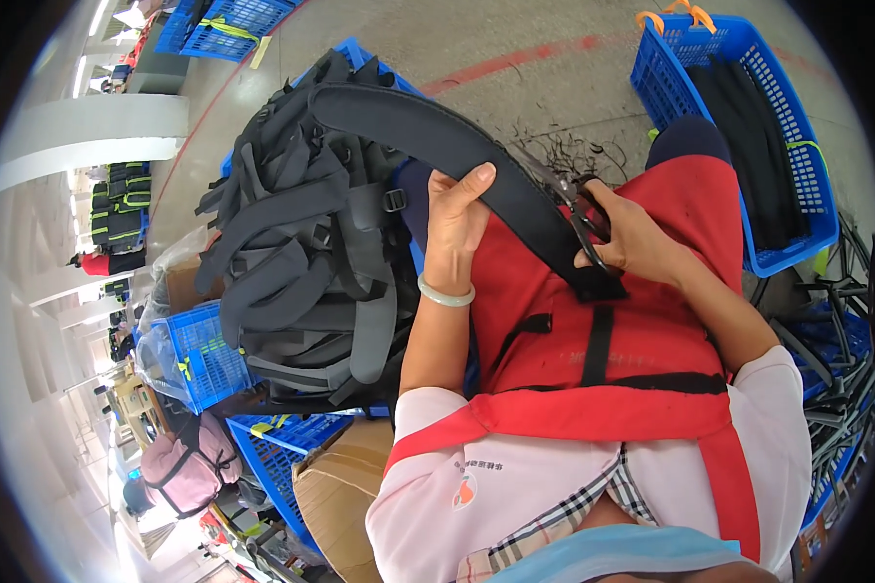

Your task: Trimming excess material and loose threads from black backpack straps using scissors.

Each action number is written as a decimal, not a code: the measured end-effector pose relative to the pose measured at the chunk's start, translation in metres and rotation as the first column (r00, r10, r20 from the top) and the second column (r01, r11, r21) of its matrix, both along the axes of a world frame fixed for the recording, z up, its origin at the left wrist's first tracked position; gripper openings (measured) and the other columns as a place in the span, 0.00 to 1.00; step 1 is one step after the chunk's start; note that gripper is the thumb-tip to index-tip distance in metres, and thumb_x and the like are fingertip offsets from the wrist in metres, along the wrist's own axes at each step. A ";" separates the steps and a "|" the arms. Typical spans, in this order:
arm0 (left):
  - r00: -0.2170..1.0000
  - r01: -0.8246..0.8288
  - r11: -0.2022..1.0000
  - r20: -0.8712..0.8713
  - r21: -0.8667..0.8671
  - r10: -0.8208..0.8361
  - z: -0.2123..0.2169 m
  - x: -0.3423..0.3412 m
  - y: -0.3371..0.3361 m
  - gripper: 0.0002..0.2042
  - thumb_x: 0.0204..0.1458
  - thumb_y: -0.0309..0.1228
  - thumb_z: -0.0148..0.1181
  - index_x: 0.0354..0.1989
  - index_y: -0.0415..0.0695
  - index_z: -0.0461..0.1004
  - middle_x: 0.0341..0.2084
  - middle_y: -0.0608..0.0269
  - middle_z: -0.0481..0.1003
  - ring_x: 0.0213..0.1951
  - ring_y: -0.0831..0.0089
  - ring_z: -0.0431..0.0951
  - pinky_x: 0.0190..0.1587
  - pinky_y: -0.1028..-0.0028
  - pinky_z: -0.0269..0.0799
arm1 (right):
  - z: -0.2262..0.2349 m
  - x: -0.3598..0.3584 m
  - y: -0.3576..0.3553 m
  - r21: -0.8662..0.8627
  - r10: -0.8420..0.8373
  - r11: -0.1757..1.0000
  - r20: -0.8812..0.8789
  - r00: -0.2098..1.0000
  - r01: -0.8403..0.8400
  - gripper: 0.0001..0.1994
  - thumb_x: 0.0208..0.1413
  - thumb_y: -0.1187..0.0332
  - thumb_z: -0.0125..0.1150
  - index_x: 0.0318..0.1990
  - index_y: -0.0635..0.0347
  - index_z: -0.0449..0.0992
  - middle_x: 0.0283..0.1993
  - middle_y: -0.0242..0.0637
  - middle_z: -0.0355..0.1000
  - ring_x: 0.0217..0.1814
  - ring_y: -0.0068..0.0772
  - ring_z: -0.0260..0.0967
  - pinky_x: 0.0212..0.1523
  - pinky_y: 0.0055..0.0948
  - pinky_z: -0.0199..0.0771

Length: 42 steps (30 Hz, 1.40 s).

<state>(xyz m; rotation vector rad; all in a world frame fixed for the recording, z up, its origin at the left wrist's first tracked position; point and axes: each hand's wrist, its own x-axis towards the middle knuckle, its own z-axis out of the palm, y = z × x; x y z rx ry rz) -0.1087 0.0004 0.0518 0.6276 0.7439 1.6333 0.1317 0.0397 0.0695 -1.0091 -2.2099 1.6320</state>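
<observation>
A long black padded strap (pixel 413 126) runs from the heap on my left across to my lap. My left hand (pixel 460 214) pinches it near the middle, thumb on top and fingers beneath. My right hand (pixel 642 238) has its fingers in the handles of a pair of scissors (pixel 585 222), whose blades point up and left along the strap's edge. Whether the blades are touching the strap I cannot tell. The strap's near end rests on my red apron (pixel 651 330). Beside my left hand lies a big pile of similar black straps (pixel 292 253), some with buckles.
On the right stands a blue crate (pixel 783 260) holding long black padded pieces. Dark thread-like scraps (pixel 593 151) litter the floor ahead. A cardboard box (pixel 345 486) and another blue crate (pixel 214 355) are at left. Farther off, a person in pink (pixel 185 457) is bent over.
</observation>
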 end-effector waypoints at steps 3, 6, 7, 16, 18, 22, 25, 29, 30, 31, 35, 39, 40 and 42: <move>1.000 -0.001 1.000 -0.014 -0.007 0.001 0.001 0.006 0.000 0.12 0.48 0.21 0.65 0.42 0.41 0.76 0.37 0.61 0.78 0.41 0.69 0.77 0.50 0.69 0.72 | -0.001 -0.004 0.001 0.081 0.003 0.997 0.008 1.000 -0.003 0.36 0.37 0.51 0.75 0.48 0.63 0.62 0.40 0.51 0.69 0.42 0.56 0.69 0.41 0.42 0.67; 1.000 -0.007 1.000 -0.007 0.002 0.007 0.000 0.009 0.000 0.12 0.48 0.22 0.65 0.42 0.41 0.76 0.38 0.61 0.77 0.41 0.69 0.77 0.50 0.69 0.72 | -0.002 -0.011 0.002 0.135 -0.030 0.990 -0.031 0.999 0.034 0.37 0.34 0.56 0.77 0.46 0.63 0.58 0.36 0.54 0.67 0.40 0.60 0.65 0.40 0.44 0.65; 1.000 -0.016 1.000 0.011 0.007 0.016 0.000 0.010 0.000 0.12 0.48 0.21 0.64 0.42 0.41 0.76 0.38 0.61 0.77 0.41 0.69 0.77 0.50 0.69 0.72 | -0.004 -0.011 0.003 0.132 -0.032 0.991 -0.033 0.999 0.036 0.37 0.34 0.56 0.77 0.46 0.63 0.58 0.36 0.54 0.67 0.40 0.60 0.65 0.40 0.44 0.65; 0.989 0.091 0.994 -0.111 -0.055 -0.097 -0.011 0.011 -0.004 0.10 0.47 0.17 0.64 0.37 0.42 0.78 0.34 0.64 0.80 0.36 0.74 0.79 0.45 0.74 0.74 | -0.016 0.001 -0.003 -0.048 -0.032 0.998 -0.063 0.998 0.029 0.40 0.36 0.50 0.74 0.51 0.64 0.59 0.34 0.55 0.67 0.39 0.61 0.66 0.40 0.43 0.66; 0.992 0.089 0.992 -0.083 -0.090 -0.096 -0.016 0.009 -0.008 0.10 0.46 0.16 0.64 0.36 0.42 0.79 0.34 0.64 0.80 0.35 0.74 0.79 0.44 0.74 0.74 | -0.013 0.005 -0.004 -0.085 -0.012 0.996 -0.002 1.000 0.012 0.40 0.36 0.50 0.74 0.51 0.65 0.60 0.33 0.54 0.67 0.38 0.59 0.67 0.39 0.42 0.66; 0.997 0.077 0.994 -0.026 -0.079 -0.079 -0.017 0.008 -0.009 0.10 0.46 0.16 0.64 0.36 0.42 0.78 0.34 0.64 0.80 0.36 0.75 0.79 0.44 0.74 0.74 | -0.028 0.013 -0.009 0.042 -0.011 0.999 -0.021 1.000 0.012 0.40 0.36 0.50 0.74 0.51 0.65 0.60 0.33 0.55 0.66 0.38 0.59 0.66 0.38 0.43 0.66; 0.997 0.076 0.995 -0.005 -0.069 -0.076 -0.023 0.005 -0.012 0.10 0.46 0.18 0.65 0.38 0.41 0.78 0.36 0.61 0.79 0.39 0.71 0.79 0.47 0.71 0.73 | -0.026 0.011 -0.014 0.030 0.019 0.999 0.055 0.998 -0.020 0.39 0.37 0.51 0.74 0.51 0.66 0.60 0.33 0.56 0.66 0.39 0.61 0.66 0.39 0.44 0.65; 0.997 0.080 0.995 0.008 -0.054 -0.080 -0.022 0.007 -0.015 0.12 0.46 0.19 0.65 0.40 0.41 0.77 0.38 0.58 0.78 0.41 0.68 0.78 0.50 0.67 0.73 | -0.033 0.006 -0.016 0.186 -0.001 0.983 0.008 1.000 -0.001 0.40 0.40 0.46 0.72 0.50 0.68 0.61 0.34 0.61 0.68 0.40 0.63 0.68 0.39 0.45 0.66; 0.997 0.077 0.995 0.006 -0.055 -0.077 -0.020 0.009 -0.016 0.12 0.46 0.19 0.65 0.40 0.41 0.77 0.38 0.58 0.78 0.41 0.68 0.78 0.50 0.67 0.73 | -0.032 0.004 -0.016 0.195 0.007 0.981 0.018 1.000 -0.010 0.40 0.40 0.46 0.72 0.50 0.68 0.61 0.33 0.61 0.68 0.39 0.63 0.68 0.38 0.45 0.66; 0.997 0.074 0.996 0.013 -0.058 -0.073 -0.019 0.012 -0.016 0.10 0.46 0.18 0.64 0.38 0.41 0.77 0.35 0.61 0.79 0.38 0.71 0.78 0.46 0.70 0.73 | -0.030 0.003 -0.016 0.195 0.010 0.981 0.016 1.000 -0.012 0.40 0.40 0.46 0.72 0.50 0.68 0.61 0.33 0.61 0.68 0.39 0.63 0.68 0.38 0.45 0.66; 0.998 0.067 0.996 0.019 -0.063 -0.066 -0.015 0.014 -0.017 0.09 0.47 0.17 0.63 0.36 0.42 0.78 0.33 0.63 0.79 0.35 0.74 0.79 0.43 0.73 0.74 | -0.028 0.002 -0.012 0.091 0.038 0.995 0.052 0.998 -0.043 0.38 0.42 0.45 0.70 0.49 0.68 0.62 0.28 0.58 0.67 0.34 0.62 0.68 0.34 0.45 0.65; 0.997 0.078 0.995 0.022 -0.059 -0.077 -0.019 0.014 -0.016 0.09 0.47 0.16 0.62 0.36 0.42 0.78 0.33 0.63 0.79 0.35 0.74 0.79 0.43 0.73 0.74 | -0.034 0.000 -0.015 0.195 -0.007 0.981 -0.014 1.000 0.010 0.35 0.44 0.45 0.69 0.46 0.68 0.64 0.25 0.55 0.66 0.30 0.58 0.67 0.31 0.43 0.65; 0.997 0.074 0.995 0.025 -0.061 -0.073 -0.019 0.016 -0.017 0.09 0.47 0.16 0.62 0.36 0.42 0.78 0.33 0.63 0.79 0.35 0.74 0.79 0.43 0.73 0.74 | -0.031 0.000 -0.013 0.194 -0.007 0.981 -0.014 1.000 0.010 0.35 0.44 0.45 0.69 0.46 0.68 0.64 0.25 0.55 0.66 0.30 0.58 0.67 0.31 0.43 0.65; 0.997 0.071 0.996 0.028 -0.062 -0.069 -0.019 0.017 -0.017 0.09 0.47 0.16 0.62 0.36 0.42 0.78 0.33 0.63 0.80 0.35 0.74 0.79 0.43 0.73 0.74 | -0.021 0.000 -0.010 0.070 -0.001 0.998 0.002 1.000 0.001 0.33 0.44 0.45 0.68 0.43 0.67 0.65 0.25 0.54 0.67 0.29 0.55 0.67 0.31 0.41 0.65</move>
